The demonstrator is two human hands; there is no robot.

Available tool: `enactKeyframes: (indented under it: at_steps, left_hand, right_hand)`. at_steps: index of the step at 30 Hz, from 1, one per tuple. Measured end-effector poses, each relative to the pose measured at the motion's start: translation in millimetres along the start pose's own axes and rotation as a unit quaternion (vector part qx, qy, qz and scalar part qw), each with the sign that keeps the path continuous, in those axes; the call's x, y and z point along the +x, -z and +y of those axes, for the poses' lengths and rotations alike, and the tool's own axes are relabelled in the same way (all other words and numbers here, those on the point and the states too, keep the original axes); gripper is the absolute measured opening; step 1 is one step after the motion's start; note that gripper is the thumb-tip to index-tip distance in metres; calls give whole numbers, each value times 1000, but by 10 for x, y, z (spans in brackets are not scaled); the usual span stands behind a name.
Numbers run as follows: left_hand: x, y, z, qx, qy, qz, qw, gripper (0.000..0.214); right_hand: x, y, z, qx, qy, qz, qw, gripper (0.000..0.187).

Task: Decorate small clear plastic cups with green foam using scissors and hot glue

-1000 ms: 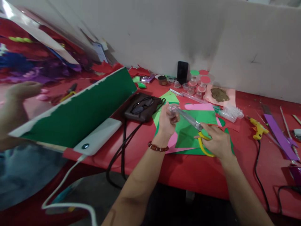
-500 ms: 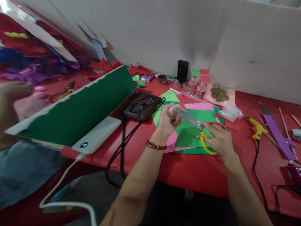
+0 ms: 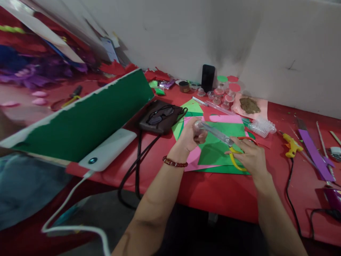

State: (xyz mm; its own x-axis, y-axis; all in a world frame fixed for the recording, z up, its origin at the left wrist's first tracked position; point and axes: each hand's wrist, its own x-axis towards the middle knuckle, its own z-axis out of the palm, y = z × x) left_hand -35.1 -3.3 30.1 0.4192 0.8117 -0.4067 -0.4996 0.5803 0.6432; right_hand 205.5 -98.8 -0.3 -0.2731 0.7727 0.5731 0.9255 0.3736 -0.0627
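Observation:
My left hand, with a beaded bracelet at the wrist, is closed around a small clear plastic piece, rounded like a little cup. In my right hand are scissors with one yellow and one red handle loop. Their blades point left and the tips meet the plastic piece at my left fingers; whether they cut into it I cannot tell. Below both hands lie green paper and pink paper on the red table.
Left stand a green board, a white power bank with a cable, and a dark bag with glasses. Clear cups with paper discs and a phone are behind. A yellow glue gun lies right. Another person sits at left.
The view has shifted slightly. Both hands keep their grip, with the scissors still at the plastic piece. The other person's hand at the left has mostly left the view.

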Motion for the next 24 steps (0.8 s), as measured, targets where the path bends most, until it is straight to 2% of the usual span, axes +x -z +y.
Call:
enactKeyframes:
  at_steps: [8,14,19,24]
  left_hand:
    - [20,55,24,22,25,10,999,47]
    - [57,120,24,20,14,6,1000,49]
    - [64,116,32,21,-39,-12,999,48]
    - [2,31,-9,-39,-112,-41,992,42]
  right_hand:
    - [-23,1,15,-19,2,-26,999,40]
    - [-30,-58,-19,-1,4,-14,1000,41]
    - [39,-64,-61,114,-79,21,990,43]
    - [98,8,-124,134,-139,70,979,48]
